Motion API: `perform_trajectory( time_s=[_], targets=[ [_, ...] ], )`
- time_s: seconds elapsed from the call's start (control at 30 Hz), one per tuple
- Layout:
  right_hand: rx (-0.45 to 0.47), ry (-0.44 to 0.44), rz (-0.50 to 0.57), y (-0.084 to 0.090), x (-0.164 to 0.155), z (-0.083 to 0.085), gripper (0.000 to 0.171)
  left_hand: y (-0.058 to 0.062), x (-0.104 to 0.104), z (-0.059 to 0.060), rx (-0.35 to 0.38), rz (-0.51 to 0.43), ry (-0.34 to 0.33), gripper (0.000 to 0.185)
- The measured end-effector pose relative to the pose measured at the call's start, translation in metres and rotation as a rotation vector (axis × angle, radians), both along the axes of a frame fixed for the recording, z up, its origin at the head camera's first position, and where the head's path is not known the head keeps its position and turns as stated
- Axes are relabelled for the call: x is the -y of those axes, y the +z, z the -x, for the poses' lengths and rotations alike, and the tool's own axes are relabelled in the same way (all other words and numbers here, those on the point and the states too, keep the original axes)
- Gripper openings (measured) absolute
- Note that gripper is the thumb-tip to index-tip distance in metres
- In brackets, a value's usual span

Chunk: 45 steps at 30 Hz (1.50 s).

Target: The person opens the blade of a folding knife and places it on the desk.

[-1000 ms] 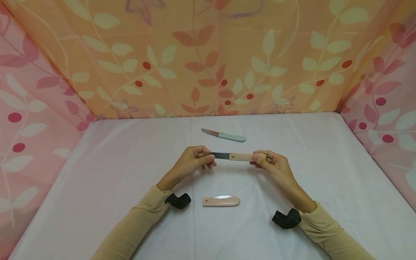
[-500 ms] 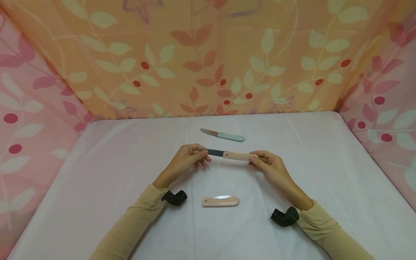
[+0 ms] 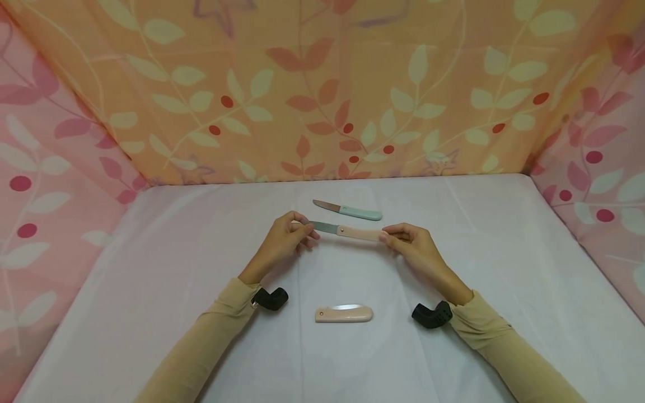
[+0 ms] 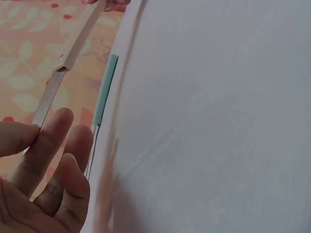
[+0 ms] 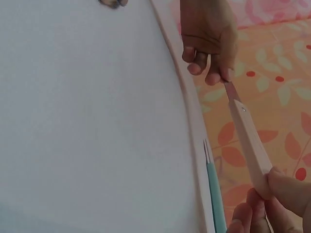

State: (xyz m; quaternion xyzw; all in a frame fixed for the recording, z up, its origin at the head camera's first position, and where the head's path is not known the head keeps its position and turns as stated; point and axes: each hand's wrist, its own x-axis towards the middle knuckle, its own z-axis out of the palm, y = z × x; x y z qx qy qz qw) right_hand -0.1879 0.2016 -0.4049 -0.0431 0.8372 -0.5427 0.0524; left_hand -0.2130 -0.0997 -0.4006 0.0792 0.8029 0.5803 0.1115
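An unfolded folding knife (image 3: 360, 233) with a beige-pink handle is held above the white cloth, stretched between both hands. My left hand (image 3: 283, 239) pinches the tip end of its blade (image 4: 48, 97) between thumb and forefinger. At the other end, my right hand (image 3: 415, 246) pinches the butt of the handle (image 5: 250, 145) with thumb and fingers. Just beyond lies a mint-green folding knife (image 3: 360, 213), unfolded, blade toward the left. Nearer the body, a second beige-pink folding knife (image 3: 344, 314) rests folded, a strip of blade showing along its upper edge.
A white cloth (image 3: 151, 280) covers the table. Patterned orange fabric (image 3: 322, 84) hangs behind its far edge, with pink fabric (image 3: 40, 196) at the left and right sides. Black wrist cameras (image 3: 272, 299) stick out from both sleeves.
Both hands have moved the held knife away from the body and a little left, closer to the mint-green knife. It now slopes down slightly toward the right. The two resting knives stay put.
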Motion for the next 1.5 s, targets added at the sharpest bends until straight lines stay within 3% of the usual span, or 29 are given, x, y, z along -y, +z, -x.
perform_trajectory(
  time_s=[0.27, 0.67, 0.93, 1.5],
  targets=[
    [0.013, 0.025, -0.076, 0.002, 0.0, 0.013, 0.039, -0.005, 0.002, 0.01, -0.015, 0.027, 0.022, 0.017],
    [-0.009, 0.033, -0.185, -0.002, 0.006, 0.027, 0.032, -0.009, 0.007, 0.023, 0.052, 0.027, 0.046, 0.022],
    [-0.021, 0.058, -0.261, -0.002, 0.007, 0.033, 0.032, -0.007, 0.007, 0.024, 0.071, 0.052, 0.044, 0.025],
    [0.026, 0.045, -0.274, 0.0, 0.008, 0.038, 0.034, -0.01, 0.005, 0.026, 0.084, 0.028, 0.085, 0.031]
  ],
)
